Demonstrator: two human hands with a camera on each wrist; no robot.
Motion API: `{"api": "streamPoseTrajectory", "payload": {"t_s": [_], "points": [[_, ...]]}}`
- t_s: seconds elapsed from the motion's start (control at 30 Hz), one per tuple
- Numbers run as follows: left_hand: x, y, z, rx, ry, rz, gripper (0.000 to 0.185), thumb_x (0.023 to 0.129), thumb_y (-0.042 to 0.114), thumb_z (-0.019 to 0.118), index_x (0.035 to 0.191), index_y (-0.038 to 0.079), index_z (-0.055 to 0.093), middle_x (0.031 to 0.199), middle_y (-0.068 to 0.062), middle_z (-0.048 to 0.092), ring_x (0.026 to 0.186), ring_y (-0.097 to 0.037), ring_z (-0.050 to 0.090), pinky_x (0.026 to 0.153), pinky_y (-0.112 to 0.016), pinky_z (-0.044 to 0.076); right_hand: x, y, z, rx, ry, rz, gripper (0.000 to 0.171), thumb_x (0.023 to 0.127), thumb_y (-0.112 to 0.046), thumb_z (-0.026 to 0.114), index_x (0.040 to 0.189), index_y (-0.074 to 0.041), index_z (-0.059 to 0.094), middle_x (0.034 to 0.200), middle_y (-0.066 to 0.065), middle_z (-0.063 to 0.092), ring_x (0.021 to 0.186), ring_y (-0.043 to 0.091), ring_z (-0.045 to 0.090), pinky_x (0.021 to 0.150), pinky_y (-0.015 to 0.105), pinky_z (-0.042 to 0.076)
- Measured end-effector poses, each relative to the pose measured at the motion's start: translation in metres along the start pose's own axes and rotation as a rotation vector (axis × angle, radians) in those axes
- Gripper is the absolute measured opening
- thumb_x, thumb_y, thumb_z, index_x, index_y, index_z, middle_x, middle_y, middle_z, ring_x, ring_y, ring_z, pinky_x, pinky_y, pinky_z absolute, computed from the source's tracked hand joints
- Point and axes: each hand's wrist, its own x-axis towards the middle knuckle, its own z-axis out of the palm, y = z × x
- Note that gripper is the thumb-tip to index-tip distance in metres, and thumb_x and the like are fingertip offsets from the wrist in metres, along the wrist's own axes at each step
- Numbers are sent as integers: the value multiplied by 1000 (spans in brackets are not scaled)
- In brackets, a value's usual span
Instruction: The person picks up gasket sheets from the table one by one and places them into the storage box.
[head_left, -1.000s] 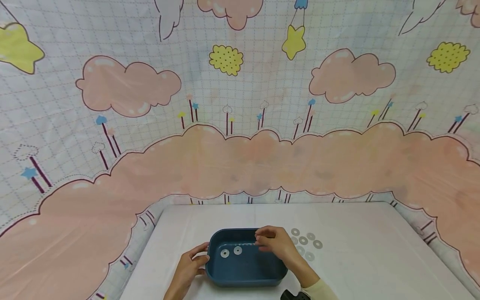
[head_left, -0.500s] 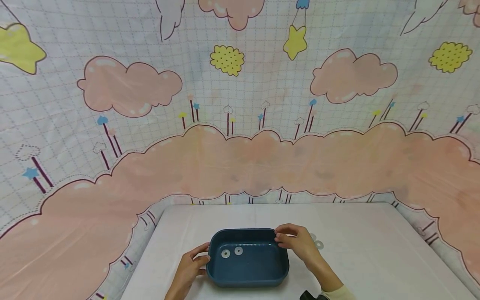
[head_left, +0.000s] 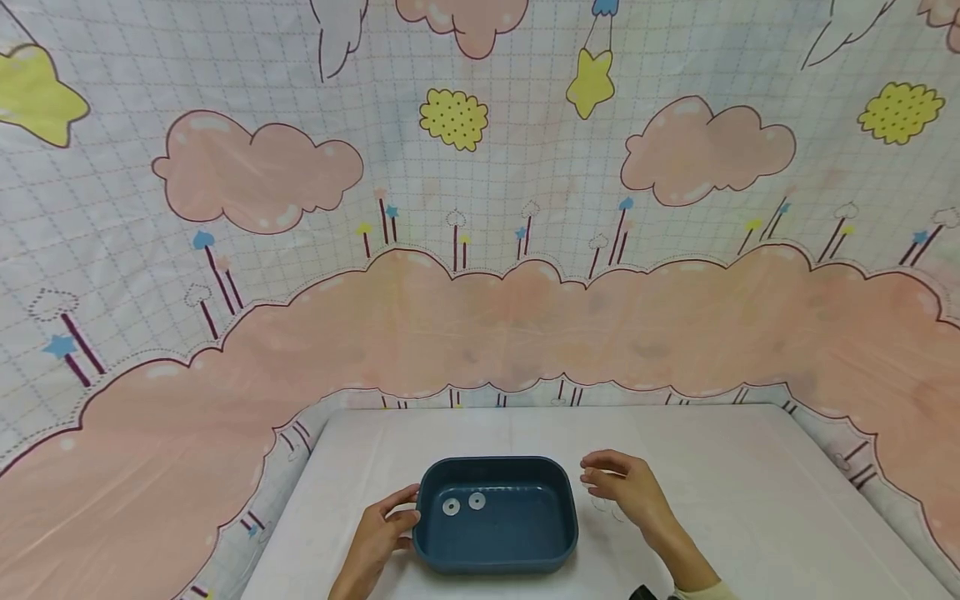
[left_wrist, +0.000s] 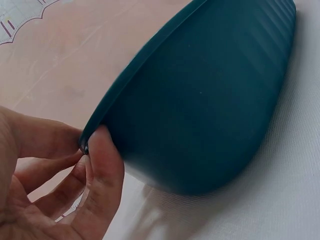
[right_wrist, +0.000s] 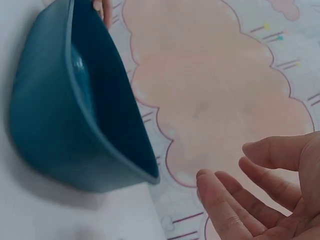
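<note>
A dark blue rectangular plastic basin (head_left: 517, 533) stands on the white tabletop. Two pale washers (head_left: 451, 507) lie on its floor, toward the left. My left hand (head_left: 377, 533) pinches the basin's left rim between thumb and fingers; the left wrist view shows this grip on the rim (left_wrist: 145, 50) up close. To the right of the basin hovers my right hand (head_left: 628, 490), fingers loosely bent and thumb apart, nothing between them in the right wrist view. Faint washers (head_left: 618, 514) on the table show just below that hand, which hides others.
The white table (head_left: 750, 517) stretches behind and to both sides of the basin. A patterned curtain (head_left: 480, 325) with clouds and stars hangs behind the table and spreads along its sides.
My right hand has moved from above the basin, past its right rim, to over the loose washers. The left hand keeps its hold and the basin stays in place.
</note>
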Motion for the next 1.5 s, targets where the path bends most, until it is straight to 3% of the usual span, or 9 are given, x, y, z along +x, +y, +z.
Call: {"api": "streamPoseTrajectory", "payload": {"t_s": [0.5,0.73,1.07,1.33,1.5], "points": [[-1,2,2,-4,-1,-2,51,88,1,62,139,-1,53,123,-16,56,87,-16,62,60,-32,52,0,32,-29,-91,98,47,32,91,-19,68,118,-1,65,120,19,66,100,22,70,80,28,58],[1,-1,1,-8,-3,-3,52,89,0,61,140,-1,51,126,-19,56,87,-16,62,60,-32,52,0,44,-43,-112,118,59,34,93,-16,65,123,0,63,125,18,65,98,14,68,81,25,57],[-1,1,2,-11,0,2,51,89,1,61,139,0,53,124,-16,56,89,-19,63,60,-32,52,6,57,-53,-184,162,80,38,93,-17,66,126,2,61,124,20,65,102,22,69,81,25,57],[0,-1,2,-10,7,6,51,89,1,61,139,1,53,125,-16,57,89,-17,62,59,-31,52,12,68,-61,-233,178,70,35,93,-15,65,124,1,62,123,19,65,96,14,68,78,24,57],[0,-1,3,-7,18,5,50,89,1,61,138,1,54,125,-15,57,88,-17,62,60,-31,52,15,76,-67,-302,188,45,35,92,-16,66,123,-1,64,121,19,67,94,16,69,74,21,56]]}}
